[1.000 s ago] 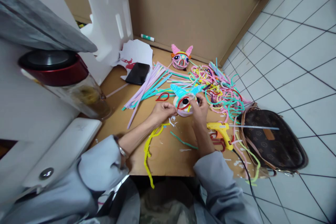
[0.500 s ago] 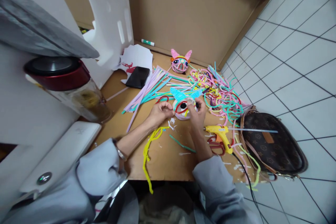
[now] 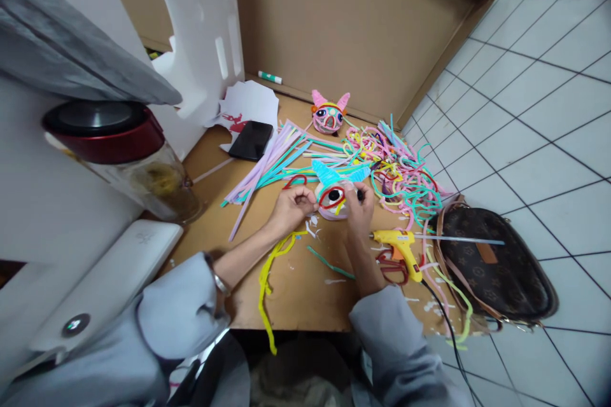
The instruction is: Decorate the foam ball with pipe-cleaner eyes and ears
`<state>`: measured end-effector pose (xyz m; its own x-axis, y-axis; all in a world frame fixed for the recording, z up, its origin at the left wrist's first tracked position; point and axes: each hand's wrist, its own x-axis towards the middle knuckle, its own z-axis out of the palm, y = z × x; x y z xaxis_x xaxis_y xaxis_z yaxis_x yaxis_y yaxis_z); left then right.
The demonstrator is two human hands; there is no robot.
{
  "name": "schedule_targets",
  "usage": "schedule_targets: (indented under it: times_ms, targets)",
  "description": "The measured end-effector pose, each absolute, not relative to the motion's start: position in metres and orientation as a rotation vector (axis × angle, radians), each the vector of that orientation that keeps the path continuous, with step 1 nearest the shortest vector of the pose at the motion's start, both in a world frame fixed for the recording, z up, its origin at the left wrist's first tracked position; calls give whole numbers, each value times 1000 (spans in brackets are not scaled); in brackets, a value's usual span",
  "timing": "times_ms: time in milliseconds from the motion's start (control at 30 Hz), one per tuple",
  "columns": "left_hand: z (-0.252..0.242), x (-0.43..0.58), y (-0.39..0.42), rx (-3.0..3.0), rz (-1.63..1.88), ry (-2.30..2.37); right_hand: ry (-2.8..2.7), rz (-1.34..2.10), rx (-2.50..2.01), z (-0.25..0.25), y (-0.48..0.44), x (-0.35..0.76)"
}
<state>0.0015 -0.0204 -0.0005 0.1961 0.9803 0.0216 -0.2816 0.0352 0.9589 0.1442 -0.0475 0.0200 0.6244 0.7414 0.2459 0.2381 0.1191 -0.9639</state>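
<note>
A white animal-face craft (image 3: 326, 210) with blue fuzzy ears (image 3: 326, 173) rests on the table between my hands. A red pipe cleaner (image 3: 321, 196) loops around its black-and-white left eye (image 3: 335, 194). My left hand (image 3: 292, 208) is closed in a pinch at the loop's left end, beside the face. On the other side, my right hand (image 3: 359, 208) pinches at the loop's right end, its fingers partly covering the second eye. Yellow pipe cleaners (image 3: 265, 280) lie near my left wrist, and a short green one (image 3: 329, 262) lies between my forearms.
A yellow glue gun (image 3: 400, 240) lies over red-handled scissors (image 3: 392, 267) at right, near a brown bag (image 3: 494, 261). Behind are straight pipe cleaners (image 3: 267, 172), a tangled pile (image 3: 405, 178), a pink-eared craft (image 3: 328, 117) and a phone (image 3: 251, 140). A glass bottle (image 3: 165, 187) stands left.
My right thumb has shifted slightly right, uncovering more of the eye inside the red loop. My left hand stays at nearly the same place.
</note>
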Motion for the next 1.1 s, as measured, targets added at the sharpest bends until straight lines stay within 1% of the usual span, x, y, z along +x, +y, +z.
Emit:
schedule_targets:
  times_ms: [267,533,767,1100]
  targets:
    - [-2,3,-24,1180,1287,857,-873,488,-1413,19,-49,147]
    - [6,1,-27,1170,1279,822,-886,502,-1399,20,-49,150]
    - [3,2,-30,1280,1350,775,-898,500,-1416,21,-48,152]
    - [5,1,-31,1314,1325,792,-922,488,-1409,17,-47,154]
